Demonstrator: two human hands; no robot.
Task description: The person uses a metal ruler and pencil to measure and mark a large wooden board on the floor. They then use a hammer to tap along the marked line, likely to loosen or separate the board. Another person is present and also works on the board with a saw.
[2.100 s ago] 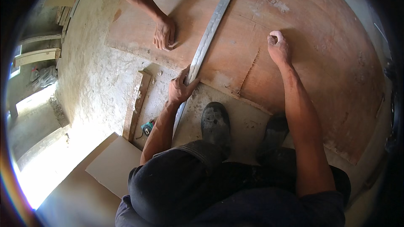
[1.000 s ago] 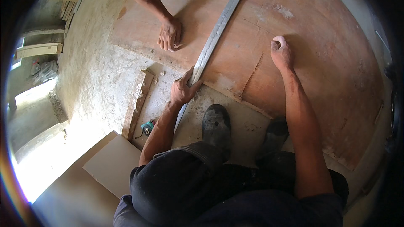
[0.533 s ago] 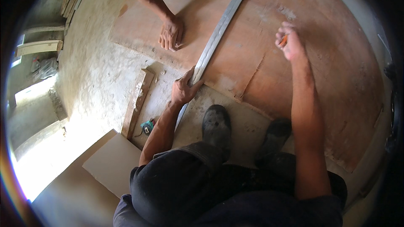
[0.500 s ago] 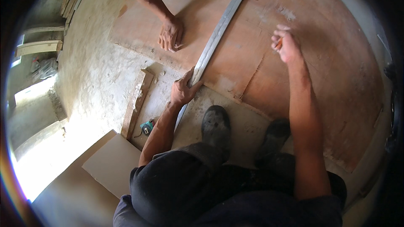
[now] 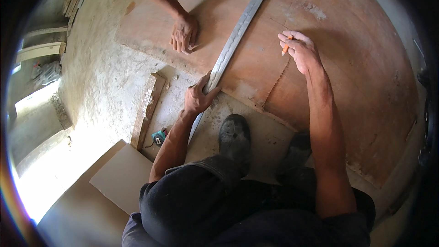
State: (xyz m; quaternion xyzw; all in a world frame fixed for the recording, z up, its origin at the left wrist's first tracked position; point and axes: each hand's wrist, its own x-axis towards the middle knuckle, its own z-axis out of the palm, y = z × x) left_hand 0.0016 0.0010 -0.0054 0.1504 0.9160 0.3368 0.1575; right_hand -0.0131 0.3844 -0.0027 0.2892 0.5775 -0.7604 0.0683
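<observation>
My left hand [image 5: 199,97] is closed around a long metal straightedge [image 5: 242,23], its thumb and fingers on either side. The straightedge lies slantwise across a reddish-brown plywood sheet [image 5: 256,59] and passes over its near edge. My right hand [image 5: 301,54] hovers over the sheet, right of the straightedge, with a short orange pencil [image 5: 287,45] between thumb and fingers. A jagged crack [image 5: 275,84] runs in from the sheet's near edge, below that hand. Left of the straightedge, another person's hand [image 5: 184,34] rests on the sheet.
A teal tape measure [image 5: 158,137] lies on the concrete floor by my left forearm, beside a wooden strip [image 5: 148,110]. Pale boards [image 5: 121,176] lie at lower left. My boots [image 5: 235,137] stand at the sheet's near edge. Wood pieces [image 5: 42,51] are at far left.
My right hand has moved left, toward the straightedge, and turned so that the pencil shows more. My left hand stays on the straightedge. The other person's hand has barely shifted.
</observation>
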